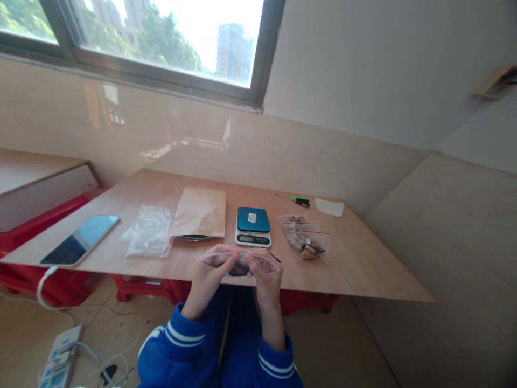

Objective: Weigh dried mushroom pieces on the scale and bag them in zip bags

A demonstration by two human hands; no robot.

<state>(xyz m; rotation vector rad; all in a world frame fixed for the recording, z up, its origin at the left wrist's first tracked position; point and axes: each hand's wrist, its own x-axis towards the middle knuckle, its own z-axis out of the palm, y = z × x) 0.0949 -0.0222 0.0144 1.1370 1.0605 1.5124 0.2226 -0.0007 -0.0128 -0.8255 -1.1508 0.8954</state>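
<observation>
Both hands meet at the table's near edge on a clear zip bag [241, 268] with dark and pale pieces inside. My left hand [212, 272] pinches the bag's top edge near its middle. Right beside it, my right hand [264, 276] pinches the same edge, thumbs almost touching. Just beyond the hands stands a kitchen scale [253, 223] with a blue top plate and a white base. To the right lie two filled zip bags: one [309, 249] holding brown dried pieces, and a smaller one [298, 219] behind it.
A brown paper pouch [201, 211] and a stack of clear plastic bags [149, 231] lie left of the scale. Further left rests a phone [81, 240] with a cable. A screwdriver [297, 200] and a white paper scrap [329, 207] lie at the back right. Red stools [149, 288] stand below.
</observation>
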